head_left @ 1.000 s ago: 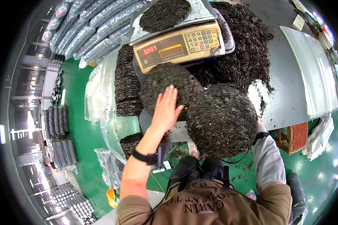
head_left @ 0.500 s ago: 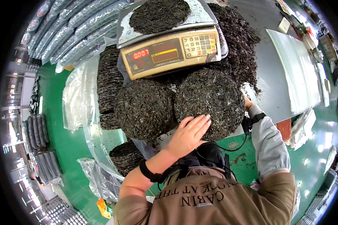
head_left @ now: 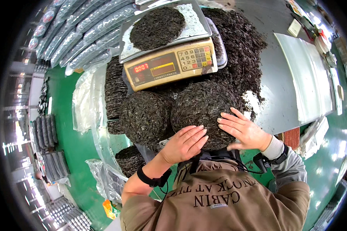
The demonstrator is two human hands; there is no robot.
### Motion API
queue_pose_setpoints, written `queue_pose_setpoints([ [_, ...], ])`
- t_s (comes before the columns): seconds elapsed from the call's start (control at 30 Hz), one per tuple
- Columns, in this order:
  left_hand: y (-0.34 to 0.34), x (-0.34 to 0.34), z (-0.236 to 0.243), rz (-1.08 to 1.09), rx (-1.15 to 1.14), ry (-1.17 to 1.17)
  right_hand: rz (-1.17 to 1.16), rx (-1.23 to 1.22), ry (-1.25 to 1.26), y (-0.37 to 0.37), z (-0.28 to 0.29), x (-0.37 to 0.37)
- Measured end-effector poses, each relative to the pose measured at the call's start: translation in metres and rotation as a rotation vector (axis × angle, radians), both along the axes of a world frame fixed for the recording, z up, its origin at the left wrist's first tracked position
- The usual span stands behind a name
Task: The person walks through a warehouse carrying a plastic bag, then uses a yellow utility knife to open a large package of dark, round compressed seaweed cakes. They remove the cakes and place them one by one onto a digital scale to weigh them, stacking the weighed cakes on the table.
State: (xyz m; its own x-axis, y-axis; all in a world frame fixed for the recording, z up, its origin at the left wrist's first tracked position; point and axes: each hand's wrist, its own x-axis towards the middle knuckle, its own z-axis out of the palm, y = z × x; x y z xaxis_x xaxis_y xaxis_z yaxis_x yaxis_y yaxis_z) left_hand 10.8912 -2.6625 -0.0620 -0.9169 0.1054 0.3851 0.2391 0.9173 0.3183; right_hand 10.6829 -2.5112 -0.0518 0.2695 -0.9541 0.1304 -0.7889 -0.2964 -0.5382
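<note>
The big round stack [head_left: 200, 104] of dark sheets sits mid-view, by the near edge of the grey table [head_left: 277, 94]. The L hand [head_left: 186, 144] is on it at 7 o'clock, fingers pressed side by side; its thumb is prob. tucked under, hard to see. The R hand [head_left: 248, 133] is on it at 4 o'clock, fingers a bit spread, thumb out. Just beside the stack at 9 o'clock is a 2nd round pile [head_left: 144, 119]. At 11 is the scale [head_left: 198, 57] w/ a flat dark disc [head_left: 158, 27] on top. At 1 is a loose dark heap [head_left: 241, 50].
</note>
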Motion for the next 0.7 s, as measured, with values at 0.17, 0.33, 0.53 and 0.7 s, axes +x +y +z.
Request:
queue_pose_setpoints([
  [0.17, -0.020, -0.032, 0.043, 0.093, -0.059, 0.311, -0.272, -0.232, -0.299, -0.016, 0.001, -0.023],
  [0.33, -0.075, -0.063, 0.043, 0.567, 0.063, 0.410, -0.889, -0.224, -0.945, -0.024, -0.001, -0.074],
  [0.53, -0.126, -0.088, 0.016, 0.632, -0.013, 0.149, -0.875, -0.262, -1.786, -0.036, -0.004, -0.092],
  [0.7, -0.187, -0.087, -0.010, 0.771, -0.238, -0.077, -0.943, -0.223, -1.824, -0.051, -0.002, -0.085],
])
